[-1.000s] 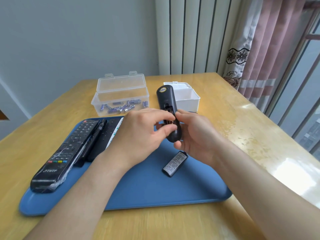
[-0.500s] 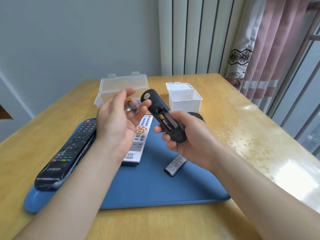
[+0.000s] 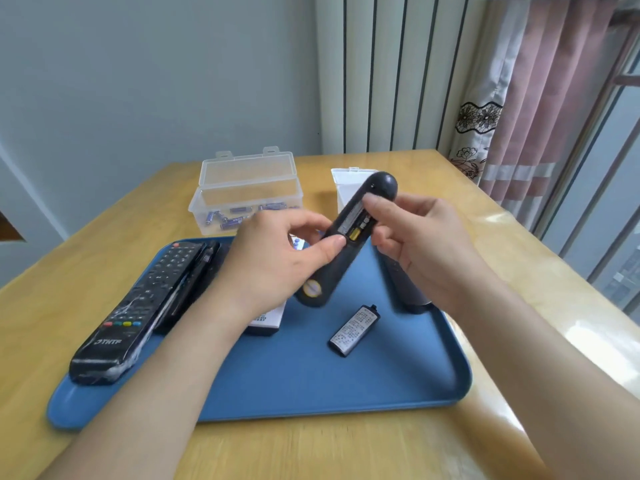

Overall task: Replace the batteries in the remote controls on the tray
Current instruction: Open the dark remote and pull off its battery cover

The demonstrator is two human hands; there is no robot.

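- One wooden table [image 3: 346, 445] fills the lower half of the frame, and a blue tray [image 3: 311, 393] lies across its middle.
- Behind the tray, upper centre, a clear box [image 3: 242, 188] stands with its lid up and blue batteries [image 3: 235, 216] loose inside. A white box [image 3: 341, 188] is just to its right, partly hidden by the remote I hold.
- At the tray's left a black remote [image 3: 138, 306] lies face up, with a slim remote [image 3: 199, 271] touching its right side. A white remote [image 3: 266, 322] shows under my left wrist, and a dark remote [image 3: 408, 292] lies under my right hand.
- My left hand [image 3: 273, 268] grips the remote [image 3: 332, 268] at mid frame, above the tray. It is tilted with its back towards me, and my thumb presses beside the open compartment.
- My right hand [image 3: 426, 247] pinches its upper end, with the thumb on the compartment's edge and the fingers curled.
- Its cover [image 3: 355, 326] lies on the tray, just below the remote in the frame.
- One battery [image 3: 354, 233] sits in the compartment.
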